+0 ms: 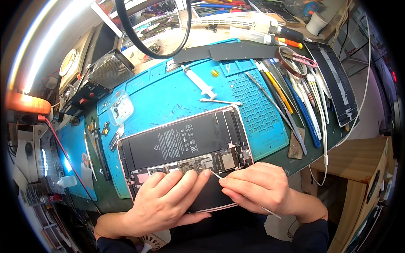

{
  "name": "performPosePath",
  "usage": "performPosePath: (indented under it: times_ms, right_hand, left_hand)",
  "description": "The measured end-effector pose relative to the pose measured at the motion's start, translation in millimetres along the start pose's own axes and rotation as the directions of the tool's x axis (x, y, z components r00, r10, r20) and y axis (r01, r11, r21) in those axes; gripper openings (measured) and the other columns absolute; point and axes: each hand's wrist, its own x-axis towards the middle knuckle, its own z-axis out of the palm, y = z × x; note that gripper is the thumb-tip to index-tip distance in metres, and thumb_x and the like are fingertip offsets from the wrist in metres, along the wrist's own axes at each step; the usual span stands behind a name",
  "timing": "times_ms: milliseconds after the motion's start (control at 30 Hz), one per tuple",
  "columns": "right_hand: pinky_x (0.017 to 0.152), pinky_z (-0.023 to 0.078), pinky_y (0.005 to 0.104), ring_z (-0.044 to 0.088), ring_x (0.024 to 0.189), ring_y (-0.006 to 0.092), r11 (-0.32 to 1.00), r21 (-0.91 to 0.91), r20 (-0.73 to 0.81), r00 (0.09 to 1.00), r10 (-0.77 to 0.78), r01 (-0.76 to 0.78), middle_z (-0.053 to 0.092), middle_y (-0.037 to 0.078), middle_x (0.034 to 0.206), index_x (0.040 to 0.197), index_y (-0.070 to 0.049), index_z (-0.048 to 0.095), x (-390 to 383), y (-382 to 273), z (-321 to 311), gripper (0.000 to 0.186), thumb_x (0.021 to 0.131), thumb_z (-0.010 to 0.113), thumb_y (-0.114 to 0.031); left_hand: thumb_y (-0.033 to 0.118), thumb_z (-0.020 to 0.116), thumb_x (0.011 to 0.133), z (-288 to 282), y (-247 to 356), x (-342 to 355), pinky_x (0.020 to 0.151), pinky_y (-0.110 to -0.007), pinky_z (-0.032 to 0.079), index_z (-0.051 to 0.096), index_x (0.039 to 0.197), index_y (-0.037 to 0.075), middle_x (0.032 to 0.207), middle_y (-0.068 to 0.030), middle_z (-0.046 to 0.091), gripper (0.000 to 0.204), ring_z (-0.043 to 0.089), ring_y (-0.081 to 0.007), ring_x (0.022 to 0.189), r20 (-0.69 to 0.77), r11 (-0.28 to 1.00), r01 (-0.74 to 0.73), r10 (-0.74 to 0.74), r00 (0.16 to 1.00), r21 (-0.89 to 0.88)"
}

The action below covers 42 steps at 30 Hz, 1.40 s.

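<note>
An opened tablet [181, 139] lies on the blue silicone mat [156, 92], its large black battery panels and a middle circuit board [187, 166] exposed. My left hand [168, 196] rests over the tablet's lower part, fingers apart and bent, index fingertip at the board. My right hand [257, 187] pinches a thin pale stick-like tool [215, 174], its tip at the board beside my left fingertip. Above the tablet lie a white syringe [196, 80] and a cotton swab [220, 101]; a clear tub of small parts [120, 107] sits at its upper left.
Pens and tools [308, 109], tape rolls [287, 59] and another black tablet part [337, 92] crowd the right. A metal device [112, 69], orange lamp [27, 103] and small bottle [66, 181] are left. A black loop [128, 33] hangs overhead; a wooden cabinet [354, 164] stands lower right.
</note>
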Motion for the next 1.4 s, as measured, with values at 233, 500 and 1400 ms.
performPosePath:
  times_ms: [233, 500, 1400]
  right_hand:
    - [0.06, 0.057, 0.0332, 0.074, 0.072, 0.0223, 1.0, -0.001, 0.0, 1.0, -0.002, 0.002, 0.076, 0.009, 0.093, 0.105, -0.001, 0.078, -0.2, 1.1, 1.4, 0.023, 0.085, 0.088, -0.006]
    - [0.061, 0.056, 0.032, 0.074, 0.073, 0.0207, 0.999, -0.015, -0.02, 0.999, -0.032, 0.032, 0.077, 0.008, 0.096, 0.107, -0.001, 0.078, -2.8, 3.1, 2.3, 0.025, 0.085, 0.088, -0.006]
    - [0.076, 0.061, 0.0361, 0.078, 0.092, 0.0287, 0.983, 0.074, -0.15, 0.972, 0.179, -0.17, 0.078, 0.018, 0.11, 0.122, 0.001, 0.077, -20.8, 5.7, -28.7, 0.033, 0.098, 0.082, -0.022]
  left_hand:
    - [0.055, 0.078, 0.086, -0.7, 0.5, 0.6, 0.079, -0.032, 0.045, 0.064, 0.147, -0.001, 0.124, -0.0044, 0.058, 0.084, 0.057, -0.0175, 0.1, -0.003, 1.0, 0.002, -0.002, 1.0, -0.011]
    - [0.055, 0.079, 0.085, -0.6, 1.4, 0.1, 0.08, -0.032, 0.045, 0.064, 0.146, -0.001, 0.125, -0.0048, 0.058, 0.085, 0.058, -0.0181, 0.102, -0.012, 1.0, 0.002, -0.002, 1.0, 0.003]
    - [0.055, 0.085, 0.078, 5.5, 6.9, -5.7, 0.096, -0.045, 0.049, 0.067, 0.146, 0.012, 0.129, -0.0091, 0.056, 0.082, 0.059, -0.0297, 0.113, -0.027, 0.996, 0.078, -0.079, 0.996, -0.053]
